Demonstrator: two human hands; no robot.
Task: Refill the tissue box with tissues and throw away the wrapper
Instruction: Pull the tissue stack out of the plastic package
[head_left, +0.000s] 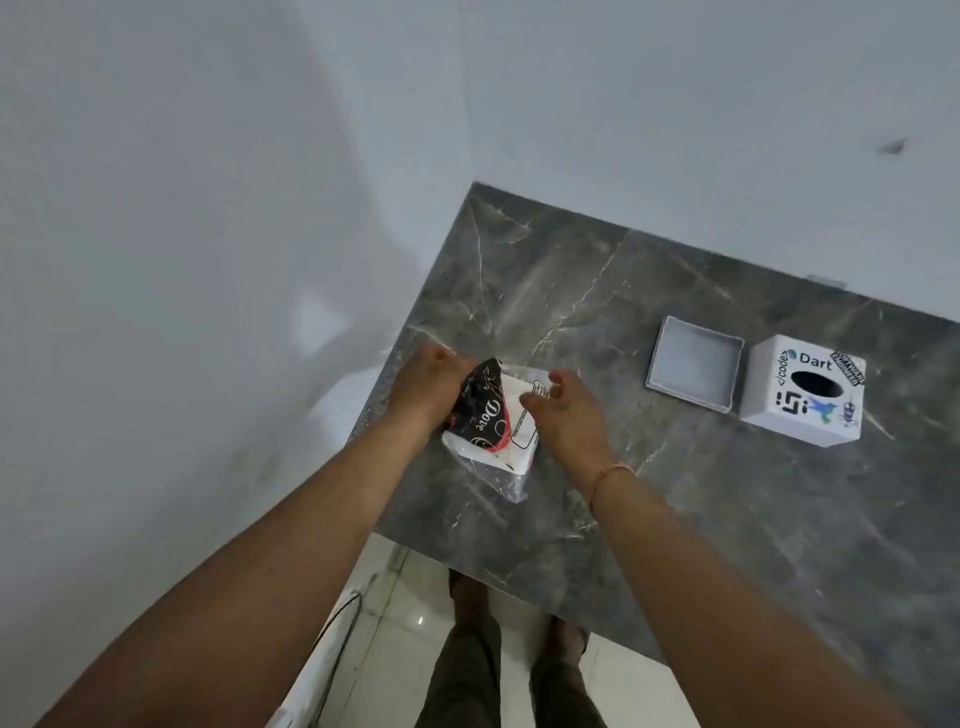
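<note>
A pack of white tissues (493, 421) in a clear plastic wrapper with a black and red printed band lies on the grey marble counter (675, 519) near its left edge. My left hand (423, 387) grips the pack's far left end. My right hand (563, 410) rests on the pack's right side, fingers curled at the wrapper. At the right stands the white tissue box (802, 389), covered in stickers, with its oval slot facing up. Its shallow grey base tray (693, 364) lies open beside it, to the left.
White walls close in behind and to the left of the counter. Below the counter's front edge are white floor tiles (395, 623) and my legs and feet (467, 649). A white object with a dark cable (332, 634) sits on the floor at the left.
</note>
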